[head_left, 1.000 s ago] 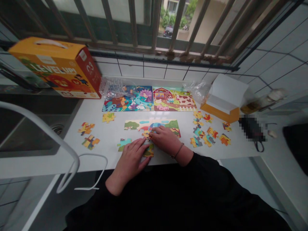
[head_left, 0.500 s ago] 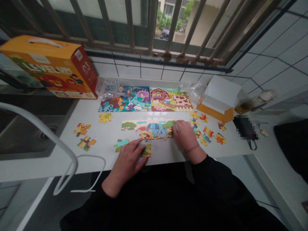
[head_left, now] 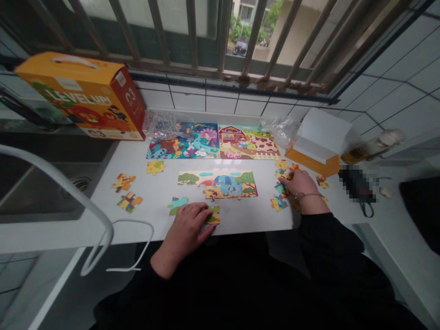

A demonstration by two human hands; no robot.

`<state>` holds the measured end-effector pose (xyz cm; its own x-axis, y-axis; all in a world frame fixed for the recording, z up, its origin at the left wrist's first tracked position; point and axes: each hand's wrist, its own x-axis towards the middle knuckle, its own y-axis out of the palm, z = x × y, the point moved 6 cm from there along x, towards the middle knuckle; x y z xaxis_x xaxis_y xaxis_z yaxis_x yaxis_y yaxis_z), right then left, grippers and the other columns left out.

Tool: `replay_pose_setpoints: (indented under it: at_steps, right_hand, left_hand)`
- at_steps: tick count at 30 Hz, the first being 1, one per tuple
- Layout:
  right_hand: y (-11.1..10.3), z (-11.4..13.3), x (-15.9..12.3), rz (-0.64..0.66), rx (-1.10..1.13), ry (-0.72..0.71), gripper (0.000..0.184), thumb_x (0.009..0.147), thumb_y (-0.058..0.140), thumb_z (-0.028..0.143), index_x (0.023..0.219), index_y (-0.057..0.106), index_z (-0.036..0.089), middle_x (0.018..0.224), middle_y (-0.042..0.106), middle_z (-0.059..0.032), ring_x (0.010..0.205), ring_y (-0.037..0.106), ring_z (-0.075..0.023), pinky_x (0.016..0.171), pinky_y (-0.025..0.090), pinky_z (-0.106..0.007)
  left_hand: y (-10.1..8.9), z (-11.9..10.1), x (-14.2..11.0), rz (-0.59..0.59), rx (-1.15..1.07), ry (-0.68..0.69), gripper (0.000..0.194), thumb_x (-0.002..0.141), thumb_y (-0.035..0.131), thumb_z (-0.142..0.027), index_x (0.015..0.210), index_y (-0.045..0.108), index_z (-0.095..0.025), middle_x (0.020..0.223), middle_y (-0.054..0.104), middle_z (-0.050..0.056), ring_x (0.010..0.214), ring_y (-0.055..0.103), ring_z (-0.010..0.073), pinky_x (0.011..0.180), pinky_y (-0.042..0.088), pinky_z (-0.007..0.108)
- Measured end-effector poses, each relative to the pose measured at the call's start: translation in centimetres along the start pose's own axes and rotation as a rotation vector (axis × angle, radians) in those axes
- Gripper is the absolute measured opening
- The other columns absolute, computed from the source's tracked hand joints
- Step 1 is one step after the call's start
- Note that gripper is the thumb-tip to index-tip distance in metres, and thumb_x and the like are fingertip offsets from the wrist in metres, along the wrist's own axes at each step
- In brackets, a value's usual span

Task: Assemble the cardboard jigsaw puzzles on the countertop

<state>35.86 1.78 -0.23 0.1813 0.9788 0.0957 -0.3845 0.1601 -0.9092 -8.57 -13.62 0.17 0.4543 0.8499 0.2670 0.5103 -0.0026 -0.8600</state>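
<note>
My left hand (head_left: 187, 231) lies with its fingers outstretched over some joined puzzle pieces near the counter's front edge. A green-and-teal part (head_left: 177, 204) shows above the fingers, a yellow-green part (head_left: 213, 215) to their right; the middle is covered. Just behind is a partly assembled puzzle (head_left: 228, 185) with a blue elephant, trees and an uneven lower edge. My right hand (head_left: 302, 185) reaches over loose puzzle pieces (head_left: 279, 201) on the right, thumb and fingers apart at the pile's upper pieces. It hides several of them, and no lifted piece is visible.
Two finished puzzle pictures, a dark forest (head_left: 201, 142) and a farm (head_left: 249, 142), lie at the back between crumpled plastic bags. An orange box (head_left: 82, 101) stands left, an open carton (head_left: 318, 144) right. More pieces (head_left: 129, 201) lie left by the sink (head_left: 51, 188) and white tube (head_left: 92, 206).
My right hand has moved off the elephant puzzle, past its right end, to the loose pieces on the right. The elephant picture is now uncovered. My left hand stays at the front pieces.
</note>
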Motion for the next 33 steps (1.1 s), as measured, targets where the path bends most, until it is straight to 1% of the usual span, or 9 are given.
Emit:
replay_pose_setpoints:
  at_steps: [4,9,11,15,18,22,25,27,33]
  right_hand:
    - [-1.0,0.6,-0.3,-0.033,-0.036,0.076,0.028,0.081,0.08,0.042,0.093,0.059,0.029,0.084,0.066,-0.0093,0.08,0.065,-0.0319,0.08,0.054,-0.052]
    - [-1.5,4.7,-2.0,-0.064,0.21,-0.02,0.018,0.092,0.068,0.041,0.102,0.063,0.028,0.093,0.07,-0.0071,0.081,0.067,-0.0247,0.079,0.056,-0.043]
    - [-0.5,6.8,-3.0,0.017,0.355,-0.055,0.027,0.095,0.064,0.047,0.112,0.065,0.025,0.098,0.072,-0.0062,0.081,0.069,-0.0217,0.075,0.058,-0.038]
    - [2.9,12.6,-6.0,0.344,0.598,-0.178,0.036,0.1,0.064,0.049,0.124,0.071,0.022,0.093,0.076,-0.0037,0.078,0.072,-0.0197,0.073,0.061,-0.035]
    - [4.9,17.7,-8.3,0.489,0.576,-0.37,0.03,0.104,0.063,0.039,0.126,0.074,0.022,0.099,0.079,-0.0048,0.082,0.074,-0.0192,0.076,0.06,-0.033]
    - [7.1,23.2,-10.0,0.539,0.431,-0.552,0.026,0.1,0.067,0.015,0.123,0.076,0.021,0.104,0.081,-0.004,0.089,0.074,-0.0173,0.083,0.056,-0.03]
    - [8.2,25.8,-10.5,0.526,0.339,-0.622,0.032,0.096,0.072,0.007,0.126,0.073,0.019,0.101,0.079,-0.0037,0.091,0.073,-0.0181,0.083,0.054,-0.03]
    - [8.5,26.6,-10.9,0.477,0.253,-0.677,0.024,0.096,0.077,0.013,0.119,0.073,0.018,0.104,0.078,-0.0058,0.097,0.071,-0.021,0.086,0.053,-0.033]
    - [8.0,25.6,-13.6,0.275,0.109,-0.786,0.014,0.102,0.077,0.033,0.105,0.072,0.02,0.113,0.073,-0.0111,0.109,0.064,-0.0289,0.099,0.053,-0.044]
  left_hand:
    - [0.0,0.3,-0.2,-0.045,-0.019,-0.007,0.044,0.099,0.077,-0.036,0.139,0.063,-0.024,0.147,0.067,0.015,0.133,0.064,0.0348,0.11,0.051,0.055]
    - [0.2,0.4,0.0,-0.028,-0.032,-0.019,0.043,0.1,0.077,-0.039,0.139,0.063,-0.025,0.144,0.07,0.013,0.132,0.065,0.0339,0.11,0.051,0.055]
    - [0.0,0.4,0.1,-0.02,-0.033,-0.019,0.041,0.101,0.077,-0.039,0.137,0.064,-0.024,0.142,0.071,0.013,0.131,0.065,0.0335,0.109,0.051,0.054]
    - [-0.2,0.0,0.2,0.031,-0.042,0.032,0.036,0.101,0.077,-0.04,0.132,0.067,-0.026,0.138,0.073,0.011,0.129,0.066,0.0322,0.107,0.049,0.052]
    - [-0.3,-0.4,0.0,0.083,-0.052,0.091,0.032,0.101,0.077,-0.044,0.127,0.07,-0.027,0.137,0.073,0.01,0.127,0.067,0.0317,0.105,0.048,0.051]
    - [-0.3,-0.7,-0.6,0.106,-0.085,0.157,0.029,0.102,0.076,-0.048,0.12,0.071,-0.026,0.133,0.075,0.01,0.122,0.067,0.0299,0.104,0.05,0.05]
    - [-0.3,-0.9,-1.0,0.111,-0.082,0.194,0.029,0.101,0.078,-0.049,0.117,0.071,-0.025,0.131,0.076,0.01,0.119,0.068,0.0292,0.101,0.052,0.048]
    - [-0.3,-1.0,-1.2,0.107,-0.065,0.2,0.03,0.099,0.079,-0.048,0.118,0.072,-0.026,0.129,0.076,0.01,0.118,0.069,0.0294,0.099,0.054,0.048]
    - [0.1,-0.9,-1.6,0.089,-0.058,0.207,0.03,0.098,0.08,-0.05,0.117,0.075,-0.027,0.127,0.076,0.01,0.116,0.069,0.03,0.099,0.056,0.049]
